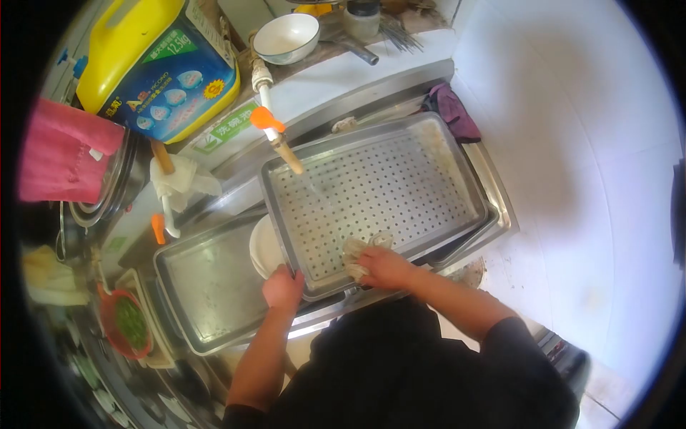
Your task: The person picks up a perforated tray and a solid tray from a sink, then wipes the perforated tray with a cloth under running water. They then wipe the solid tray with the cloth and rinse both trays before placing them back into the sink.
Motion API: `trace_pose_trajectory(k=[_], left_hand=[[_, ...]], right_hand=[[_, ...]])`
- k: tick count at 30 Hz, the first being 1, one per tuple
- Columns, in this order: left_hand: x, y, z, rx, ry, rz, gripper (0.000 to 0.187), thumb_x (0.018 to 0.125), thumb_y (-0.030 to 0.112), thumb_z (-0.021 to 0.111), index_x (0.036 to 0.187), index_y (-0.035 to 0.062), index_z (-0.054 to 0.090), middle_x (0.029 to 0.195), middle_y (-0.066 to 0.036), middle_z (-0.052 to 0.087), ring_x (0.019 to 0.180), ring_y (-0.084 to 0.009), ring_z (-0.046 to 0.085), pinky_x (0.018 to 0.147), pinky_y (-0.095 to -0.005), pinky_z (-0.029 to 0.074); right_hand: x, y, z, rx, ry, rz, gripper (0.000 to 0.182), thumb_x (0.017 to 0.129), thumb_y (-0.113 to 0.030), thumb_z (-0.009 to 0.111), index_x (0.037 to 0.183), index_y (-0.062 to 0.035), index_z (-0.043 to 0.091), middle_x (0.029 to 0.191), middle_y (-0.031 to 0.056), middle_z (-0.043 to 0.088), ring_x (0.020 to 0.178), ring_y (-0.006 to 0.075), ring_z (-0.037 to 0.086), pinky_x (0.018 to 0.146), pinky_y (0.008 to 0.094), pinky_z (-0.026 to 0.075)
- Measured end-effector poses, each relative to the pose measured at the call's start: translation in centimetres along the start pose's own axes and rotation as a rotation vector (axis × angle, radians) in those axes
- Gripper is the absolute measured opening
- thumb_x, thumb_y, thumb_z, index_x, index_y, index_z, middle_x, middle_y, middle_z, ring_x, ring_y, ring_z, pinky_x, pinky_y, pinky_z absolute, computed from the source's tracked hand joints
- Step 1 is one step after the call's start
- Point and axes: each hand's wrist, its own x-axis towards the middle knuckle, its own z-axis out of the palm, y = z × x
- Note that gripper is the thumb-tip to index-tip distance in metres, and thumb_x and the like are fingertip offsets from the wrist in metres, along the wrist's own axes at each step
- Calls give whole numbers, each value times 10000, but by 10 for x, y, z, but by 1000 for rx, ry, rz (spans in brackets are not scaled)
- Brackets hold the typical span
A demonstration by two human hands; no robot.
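Observation:
A perforated metal tray (386, 186) lies tilted across the sink, under a tap with an orange handle (268, 121). My left hand (284, 289) is closed on the tray's near left corner. In my right hand (386, 267) is a crumpled, pale cleaning cloth (355, 259), pressed on the tray's surface near its front edge. Part of the cloth is hidden under my fingers. Below my left hand, a white bowl (265, 247) shows partly behind the perforated tray. A second, solid metal tray (221, 279) lies to the left.
A large yellow and blue detergent jug (168, 86) stands at the back left, by a white enamel bowl (286, 38). A purple cloth (455, 114) hangs at the sink's far right corner. At left are a pink towel (68, 154) and a red basket of greens (107, 322). White wall bounds the right.

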Motion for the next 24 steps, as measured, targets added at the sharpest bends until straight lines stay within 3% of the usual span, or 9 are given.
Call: trace_pose_trajectory(k=[2,6,9,11,14,18,21,23,24], left_hand=[[2,-1,2,0,41,9,317,779,367,617,805,52,588,721,-157,644,699,-381,632,636,-485,497],[2,-4,7,-33,64,14,310,766,359,619,762,51,588,696,-159,640,690,-375,630,631,-480,496],[3,-5,6,-75,65,-12,309,749,357,629,735,51,587,687,-158,637,684,-368,628,624,-473,495],[4,-5,6,-105,40,-44,310,739,362,634,731,55,588,692,-151,639,685,-367,627,625,-465,494],[4,-4,2,-132,11,-72,315,731,370,637,722,59,585,690,-146,639,693,-366,626,626,-461,491],[4,-5,-4,-180,2,-97,300,718,340,655,730,49,585,687,-152,633,684,-362,623,622,-456,486],[11,-16,-7,-393,0,-170,238,712,241,673,756,21,592,665,-164,609,651,-315,624,597,-419,478],[20,-25,-17,-688,-62,-21,144,714,115,664,771,0,600,648,-130,607,614,-215,600,569,-362,464],[20,-18,-30,-693,-62,-18,144,714,115,664,771,0,600,648,-130,607,614,-215,600,569,-362,464]], right_hand=[[-10,14,-15,-60,0,-134,465,806,-358,643,1132,-39,552,1106,178,561,1050,365,550,908,441,454],[-16,25,-29,-114,-137,-166,431,807,-347,650,1092,-38,555,1105,178,553,1037,355,557,871,448,470],[-10,21,-23,-165,-144,-249,360,793,-272,654,1042,-29,565,1060,183,583,979,350,591,808,449,495],[-4,13,-22,-288,-355,-225,287,786,-174,620,1024,-20,579,966,173,619,853,354,633,733,445,519],[5,-2,-17,-313,-423,-147,226,772,-100,582,978,-8,585,886,159,634,749,353,646,684,444,526],[2,-9,-6,-299,-326,-164,174,785,-87,568,940,-10,574,898,154,631,710,353,644,654,440,528],[-10,-36,-29,-425,-219,-223,167,781,-86,575,930,-15,553,881,157,619,722,354,643,650,432,528],[-18,-51,-51,-399,-199,-142,182,776,-76,582,948,-38,535,900,151,606,789,350,640,664,427,527],[-23,-60,-63,-404,-199,-139,182,776,-76,582,948,-38,535,900,151,606,789,350,640,664,427,527]])
